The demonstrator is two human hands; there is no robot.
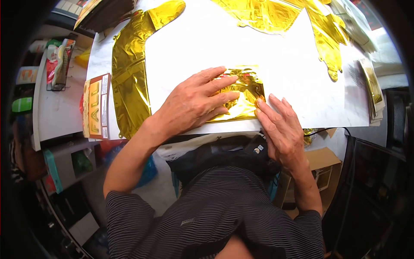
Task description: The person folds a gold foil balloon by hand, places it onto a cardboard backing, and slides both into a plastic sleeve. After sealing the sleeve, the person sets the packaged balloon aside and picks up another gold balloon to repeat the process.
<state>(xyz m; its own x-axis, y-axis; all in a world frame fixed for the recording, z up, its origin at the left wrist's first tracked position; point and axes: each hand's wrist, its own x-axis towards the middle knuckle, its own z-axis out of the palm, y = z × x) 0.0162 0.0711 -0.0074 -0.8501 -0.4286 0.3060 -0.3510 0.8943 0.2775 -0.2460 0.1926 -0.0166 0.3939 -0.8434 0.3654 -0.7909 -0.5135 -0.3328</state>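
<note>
A folded gold foil balloon (243,105) lies near the front edge of the white table, shiny and creased. My left hand (194,101) rests flat across its left part, fingers spread and pressed onto the foil. At its right edge, my right hand (282,129) lies with fingers stretched out, the fingertips touching the foil's edge and the table. The right thumb is mostly hidden. Left of my left hand is a flat, unfolded gold foil balloon (129,73), long and bent at the top.
More gold foil balloons (269,17) lie along the far side of the white table (185,47). A printed package reading "FALL" (94,107) stands at the left edge. Stacked flat packets (371,88) sit at the right edge. An open cardboard box (325,162) is below, right.
</note>
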